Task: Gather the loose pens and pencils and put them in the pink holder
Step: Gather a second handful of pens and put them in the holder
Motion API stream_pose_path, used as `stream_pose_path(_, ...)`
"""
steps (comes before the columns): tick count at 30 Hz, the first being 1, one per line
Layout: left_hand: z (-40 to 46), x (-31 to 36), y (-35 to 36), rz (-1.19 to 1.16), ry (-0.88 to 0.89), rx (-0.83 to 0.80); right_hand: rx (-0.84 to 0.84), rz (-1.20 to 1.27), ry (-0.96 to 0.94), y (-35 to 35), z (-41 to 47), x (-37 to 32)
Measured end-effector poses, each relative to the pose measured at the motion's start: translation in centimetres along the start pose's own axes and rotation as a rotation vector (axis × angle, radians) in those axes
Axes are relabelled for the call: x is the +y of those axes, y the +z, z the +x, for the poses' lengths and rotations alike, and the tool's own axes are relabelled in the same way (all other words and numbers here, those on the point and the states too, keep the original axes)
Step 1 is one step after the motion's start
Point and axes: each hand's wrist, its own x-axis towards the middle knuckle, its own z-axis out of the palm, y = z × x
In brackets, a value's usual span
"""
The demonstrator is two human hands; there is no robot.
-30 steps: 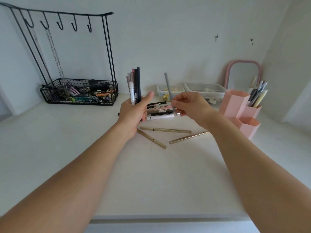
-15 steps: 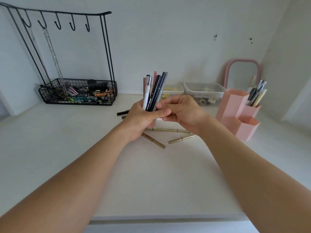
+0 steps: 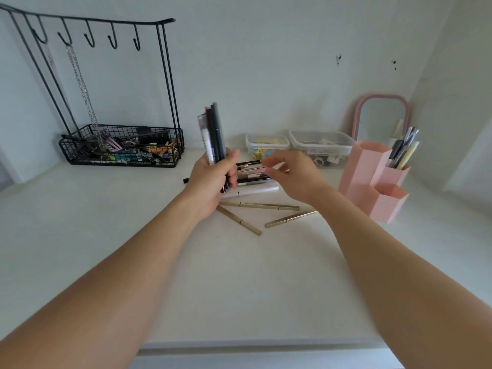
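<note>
Left hand (image 3: 213, 179) raised above the counter (image 3: 133, 235), fingers curled round a bundle (image 3: 213, 134) of pens held nearly upright; the bundle includes dark barrels and one white barrel, with tips rising above the fist. Right hand (image 3: 290, 174) hovering over the loose pens, fingers relaxed and slightly spread, holding nothing; its fingertips (image 3: 266, 162) lie close to the pile, contact not discernible.

Loose pile (image 3: 253, 177) on the counter between and behind the two hands: several dark and pink pens lying roughly parallel, partly hidden by the left hand, with a white pen (image 3: 255, 189) at the near edge. One black pen end (image 3: 187, 180) projects to the left of the left hand.

Three gold pencils nearer the viewer: one (image 3: 262, 205) lying almost crosswise, one (image 3: 239, 220) angled toward the lower right, one (image 3: 291, 218) partly under the right wrist.

Pink holder (image 3: 364, 177) at the right, well apart from the pile; of its hexagonal compartments, the rear right one contains several pens (image 3: 403, 150); the tall left and low front ones show no contents from this angle.

Background: wire rack (image 3: 122, 145) with hooks and a filled basket at left; two clear boxes (image 3: 319, 145) by the wall; pink-framed mirror (image 3: 380, 115) behind the holder.
</note>
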Motion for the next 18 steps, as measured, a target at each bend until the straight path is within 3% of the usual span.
stream_pose_path(6,0.4,0.6,-0.4,-0.176,-0.049,0.103,-0.170,-0.253,-0.080,0.8,-0.3,0.9)
stream_pose_path(12,0.3,0.5,-0.3,-0.122,-0.071,0.118,-0.246,-0.300,-0.068,0.1,-0.3,1.0)
stream_pose_path(18,0.3,0.2,-0.5,0.010,-0.048,0.113,-0.156,-0.186,0.016,-1.3,0.4,1.2)
